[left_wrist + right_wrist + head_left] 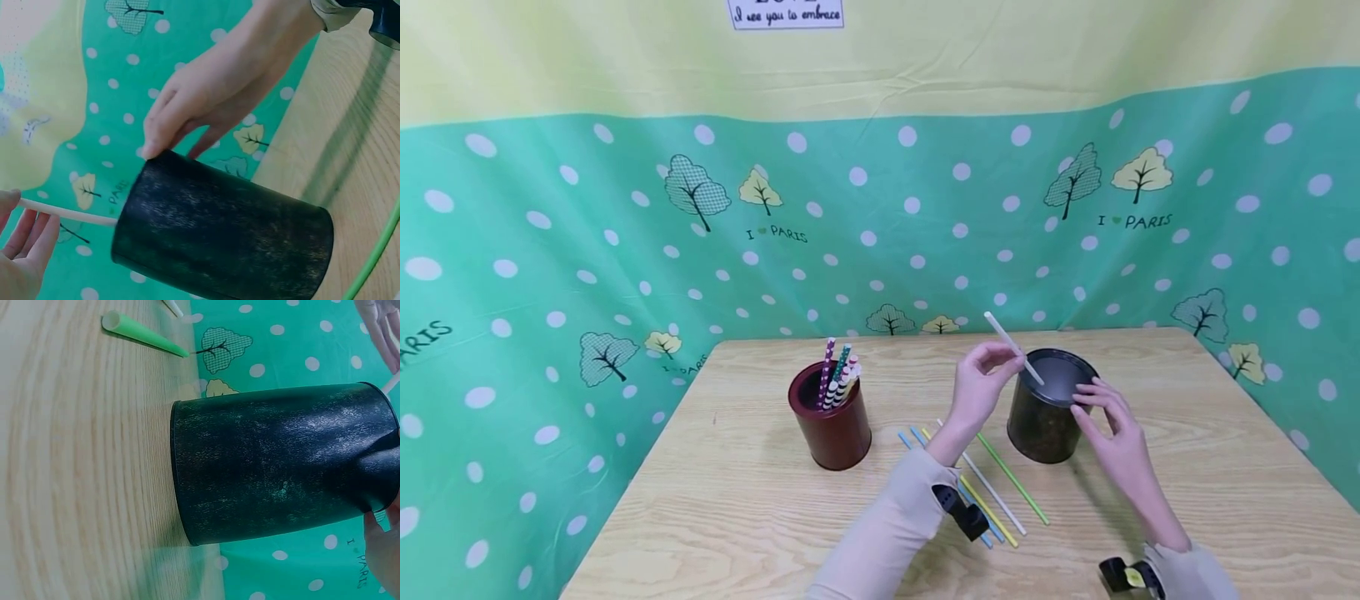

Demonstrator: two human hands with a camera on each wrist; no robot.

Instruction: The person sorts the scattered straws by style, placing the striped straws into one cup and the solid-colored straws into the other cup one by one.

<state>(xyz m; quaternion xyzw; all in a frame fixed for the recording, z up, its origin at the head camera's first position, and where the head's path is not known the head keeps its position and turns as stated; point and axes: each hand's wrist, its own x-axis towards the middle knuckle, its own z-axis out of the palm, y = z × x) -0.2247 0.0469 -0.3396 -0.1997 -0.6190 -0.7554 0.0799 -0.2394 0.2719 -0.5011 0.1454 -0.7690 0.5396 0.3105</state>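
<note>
White straw [1002, 333] is tilted, lower end at the mouth of the black container [1047, 427]. Probably very light, stiffish but easily bent or crushed, a bit slick; best taken around mid-shaft in a soft fingertip pinch. Left hand [981, 385] pinches it between thumb and fingers. Right hand [1116, 427] has loosely extended fingers touching the container's rim. Green straw [1012, 479] and yellow straw [988, 511] lie nearby on the table [715, 500]; red container [841, 435] with patterned straws [826, 372] well apart, left.
</note>
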